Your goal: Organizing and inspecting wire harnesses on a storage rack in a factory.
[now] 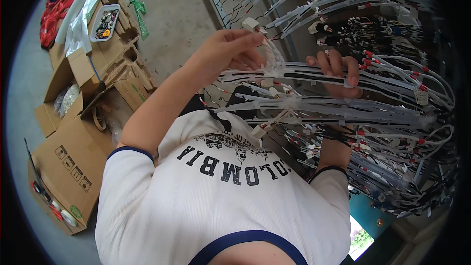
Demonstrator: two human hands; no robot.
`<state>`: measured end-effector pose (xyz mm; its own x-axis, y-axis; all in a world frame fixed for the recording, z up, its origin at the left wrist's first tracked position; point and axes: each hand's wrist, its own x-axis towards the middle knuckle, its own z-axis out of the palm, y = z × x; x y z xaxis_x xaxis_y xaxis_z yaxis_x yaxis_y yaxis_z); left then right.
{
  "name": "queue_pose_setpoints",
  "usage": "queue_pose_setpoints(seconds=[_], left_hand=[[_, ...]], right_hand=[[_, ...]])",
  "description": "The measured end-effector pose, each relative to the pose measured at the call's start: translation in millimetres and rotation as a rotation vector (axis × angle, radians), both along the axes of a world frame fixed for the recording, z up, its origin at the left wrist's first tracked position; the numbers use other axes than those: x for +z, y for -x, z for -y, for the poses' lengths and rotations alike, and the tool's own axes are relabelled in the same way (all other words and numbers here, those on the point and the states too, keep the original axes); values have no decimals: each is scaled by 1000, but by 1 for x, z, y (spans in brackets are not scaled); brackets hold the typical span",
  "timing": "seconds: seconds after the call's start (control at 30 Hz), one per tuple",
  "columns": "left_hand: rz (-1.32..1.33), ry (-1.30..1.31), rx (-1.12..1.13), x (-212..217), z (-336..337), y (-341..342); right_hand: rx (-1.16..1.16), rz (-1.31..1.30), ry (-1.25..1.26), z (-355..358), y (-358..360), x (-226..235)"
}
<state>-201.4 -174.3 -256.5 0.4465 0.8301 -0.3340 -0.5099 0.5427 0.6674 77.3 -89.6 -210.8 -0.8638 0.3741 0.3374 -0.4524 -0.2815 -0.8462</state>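
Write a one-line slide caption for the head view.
Left hand pinches a white connector while right hand supports white-sleeved wire harnesses; cardboard boxes sit to the left.

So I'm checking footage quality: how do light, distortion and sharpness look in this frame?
Head view: even daylight, no hard shadows or glare; fisheye bends the cardboard boxes near the black rim; the left hand and right hand on the white wire bundles look sharp; wires blur toward the right edge.
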Motion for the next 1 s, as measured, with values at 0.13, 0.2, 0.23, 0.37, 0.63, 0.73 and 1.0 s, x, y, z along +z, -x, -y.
queue_pose_setpoints(seconds=[0.13, 0.2, 0.23, 0.37, 0.63, 0.73, 1.0], left_hand=[[-20, -46, 255, 9, 0, -18], [7, -73, 340, 21, 5, -26], [-26, -174, 450, 29, 8, -29], [-435, -779, 710, 36, 27, -37], [-447, -976, 568, 39, 35, -28], [-452, -924, 671, 37, 29, -37], [-338, -196, 352, 2, -3, -14]], right_hand=[[-10, 17, 17, 1, -2, 2], [14, -6, 18, 0, -3, -2], [17, -8, 19, 0, -3, -2], [50, 9, 7, 0, -3, 1], [65, -13, 52, 1, 1, -2], [79, -59, -5, -5, -4, -8], [126, 39, -70, -28, -15, -7]])
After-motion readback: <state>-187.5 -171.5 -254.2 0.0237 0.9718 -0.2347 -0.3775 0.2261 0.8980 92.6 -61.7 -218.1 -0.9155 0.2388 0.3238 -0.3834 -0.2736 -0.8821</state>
